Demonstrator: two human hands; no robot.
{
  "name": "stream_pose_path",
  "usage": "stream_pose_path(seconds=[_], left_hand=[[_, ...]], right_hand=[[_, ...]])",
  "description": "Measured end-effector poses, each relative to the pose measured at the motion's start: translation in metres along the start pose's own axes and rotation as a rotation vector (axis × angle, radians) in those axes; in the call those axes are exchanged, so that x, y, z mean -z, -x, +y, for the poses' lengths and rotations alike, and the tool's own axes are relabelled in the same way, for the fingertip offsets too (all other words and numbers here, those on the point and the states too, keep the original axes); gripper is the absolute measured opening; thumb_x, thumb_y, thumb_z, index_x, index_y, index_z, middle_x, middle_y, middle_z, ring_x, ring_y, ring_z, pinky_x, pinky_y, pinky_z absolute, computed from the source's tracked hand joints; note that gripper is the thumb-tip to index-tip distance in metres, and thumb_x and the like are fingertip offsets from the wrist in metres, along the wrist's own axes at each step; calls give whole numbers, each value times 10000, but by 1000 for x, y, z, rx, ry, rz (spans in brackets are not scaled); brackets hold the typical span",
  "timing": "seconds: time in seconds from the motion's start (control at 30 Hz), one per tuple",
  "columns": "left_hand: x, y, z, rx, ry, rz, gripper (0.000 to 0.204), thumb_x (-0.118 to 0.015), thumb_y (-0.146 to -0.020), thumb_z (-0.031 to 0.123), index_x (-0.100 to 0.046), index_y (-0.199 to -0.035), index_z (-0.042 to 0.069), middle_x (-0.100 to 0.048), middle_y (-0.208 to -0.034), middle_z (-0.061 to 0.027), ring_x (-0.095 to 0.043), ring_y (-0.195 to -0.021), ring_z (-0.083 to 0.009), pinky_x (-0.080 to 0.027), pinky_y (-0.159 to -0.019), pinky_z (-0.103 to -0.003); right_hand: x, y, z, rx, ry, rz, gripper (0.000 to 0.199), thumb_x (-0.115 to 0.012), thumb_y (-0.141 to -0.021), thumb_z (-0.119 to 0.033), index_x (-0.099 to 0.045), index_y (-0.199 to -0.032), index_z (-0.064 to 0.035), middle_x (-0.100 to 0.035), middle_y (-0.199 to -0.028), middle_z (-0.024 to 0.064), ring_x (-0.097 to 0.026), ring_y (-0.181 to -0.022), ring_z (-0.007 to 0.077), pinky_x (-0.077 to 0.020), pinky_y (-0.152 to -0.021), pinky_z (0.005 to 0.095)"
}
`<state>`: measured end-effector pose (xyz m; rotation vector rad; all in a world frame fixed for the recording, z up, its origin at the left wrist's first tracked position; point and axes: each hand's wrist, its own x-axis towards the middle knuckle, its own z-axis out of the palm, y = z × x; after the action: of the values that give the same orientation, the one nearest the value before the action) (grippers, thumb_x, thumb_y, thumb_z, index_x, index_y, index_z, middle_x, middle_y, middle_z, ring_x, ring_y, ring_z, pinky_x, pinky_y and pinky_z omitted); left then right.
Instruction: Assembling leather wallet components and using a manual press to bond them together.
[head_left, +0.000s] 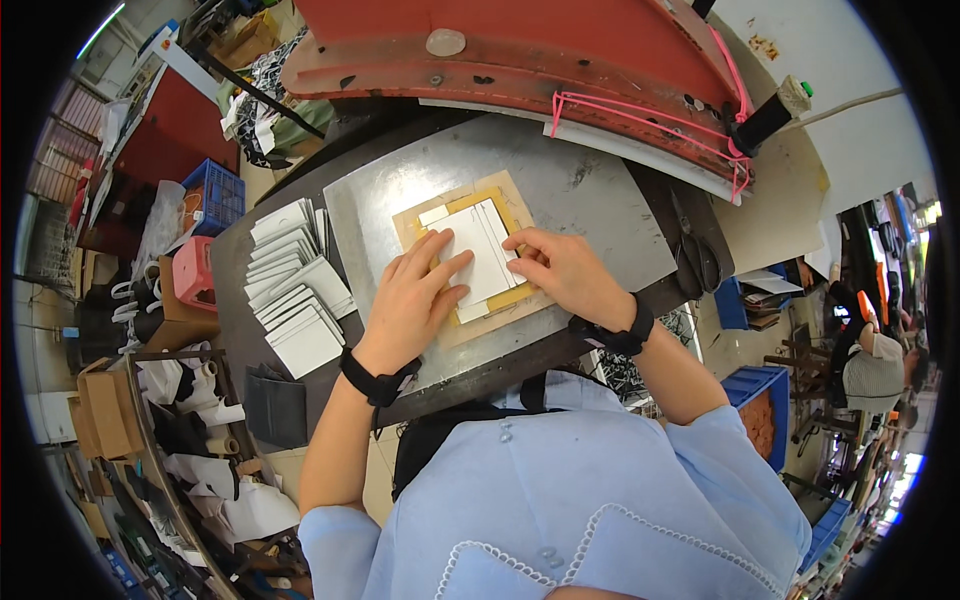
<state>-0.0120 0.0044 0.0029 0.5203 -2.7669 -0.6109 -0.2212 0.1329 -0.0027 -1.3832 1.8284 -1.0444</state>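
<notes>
Pale blue fabric of the person's shirt [560, 500], trimmed with white scalloped stitching and small buttons, fills the lower edge of the view. Both bare forearms rise from it, each with a black wrist band [375, 385].

Beyond the wrists, the left hand [415, 295] lies flat with its fingers spread wide, pressing down on a white sheet piece [478, 258]; it grips nothing. The right hand [560, 270] is partly curled, its fingertips touching the right edge of the same white piece, pinching or steadying it; whether it truly grips the edge cannot be told.

That white piece lies on a tan cardboard template [505, 195] with a yellowish border, which itself rests on a grey metal plate [590, 200] near the middle of the dark workbench [235, 270].

Left of the plate, just beside it, a fanned stack of white cut pieces [295, 290] covers the bench. A pair of dark scissors [700, 255] lies at the plate's right side.

Farther off, the red curved body of a machine [520, 50] spans the top, with pink cord [640, 115] tied along its edge. A blue crate [215, 195] stands at the far left, and another person in a grey shirt [872, 365] sits at the right rim.
</notes>
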Motion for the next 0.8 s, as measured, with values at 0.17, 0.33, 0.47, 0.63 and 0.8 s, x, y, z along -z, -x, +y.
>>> stream_pose_path(seconds=[0.17,0.33,0.47,0.63,0.8], left_hand=[[-2,-3,-1,-47,-115,36,405,-696,-876,197,-628,-1268,123,-523,-1415,-138,-466,-1340,-312,-368,-1081,-439],[4,-4,3,-55,-131,9,391,-700,-871,219,-631,-1244,126,-540,-1394,-138,-479,-1328,-301,-357,-1107,-451],[4,-9,7,-46,-115,25,346,-701,-867,228,-638,-1188,115,-550,-1373,-126,-502,-1285,-311,-373,-1085,-456],[-4,-15,14,-49,-154,34,310,-710,-857,237,-636,-1123,97,-560,-1367,-104,-501,-1272,-312,-378,-1063,-466],[3,-16,19,-138,-317,60,292,-722,-850,253,-611,-1071,98,-580,-1331,-88,-496,-1284,-297,-349,-1104,-477]], right_hand=[[2,-3,3,163,167,13,229,-666,-888,-168,-697,-1080,-48,-679,-920,91,-645,-798,237,-504,-709,336],[3,-8,0,394,422,28,190,-672,-885,-170,-664,-1033,-51,-586,-1295,120,-564,-1159,294,-478,-919,389],[-8,-14,4,509,463,43,254,-639,-895,-147,-594,-1093,6,-582,-1290,158,-533,-1240,312,-442,-1017,410],[-13,-11,9,573,665,128,283,-606,-916,-158,-591,-1147,6,-585,-1300,141,-523,-1266,285,-433,-1036,408],[-14,1,-3,581,700,186,299,-608,-858,-126,-624,-1122,13,-612,-1232,125,-541,-1205,284,-420,-1058,398]])
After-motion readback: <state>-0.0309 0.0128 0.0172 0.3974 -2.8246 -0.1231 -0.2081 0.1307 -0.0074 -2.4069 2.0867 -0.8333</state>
